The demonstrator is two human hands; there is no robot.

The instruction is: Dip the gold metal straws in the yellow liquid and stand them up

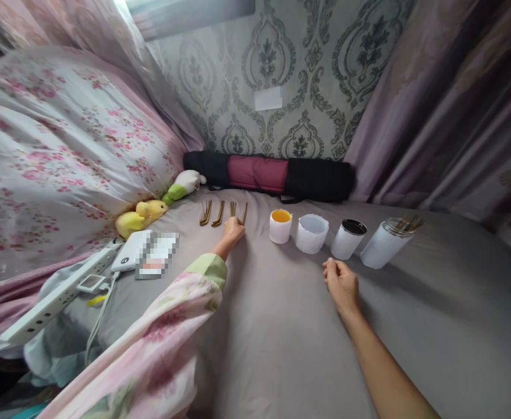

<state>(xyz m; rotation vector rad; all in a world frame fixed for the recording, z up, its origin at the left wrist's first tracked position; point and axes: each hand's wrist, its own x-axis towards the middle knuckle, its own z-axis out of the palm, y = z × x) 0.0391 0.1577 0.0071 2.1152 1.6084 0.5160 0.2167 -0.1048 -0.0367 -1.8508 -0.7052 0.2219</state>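
My left hand (234, 230) is closed over the lower end of a bunch of thin brass-coloured rods (233, 208) on the grey sheet. Two similar bunches, a middle one (217, 214) and a far-left one (205, 213), lie left of it, with bent lower ends. A single rod (245, 213) shows just right of my fingers. My right hand (341, 284) is closed with curled fingers, and nothing sticks out of it. It rests in front of a white-wrapped can with a dark inside (346, 243). A white-wrapped glass jar (384, 247) holds several brownish rods (409, 223).
A white cup with a yellow inside (280, 231) and a wider white cup (312, 240) stand between my hands. At the back lies a black and maroon roll (258, 173). Plush toys (141, 217), a white power bank (132, 251) and a power strip (59, 297) are on the left.
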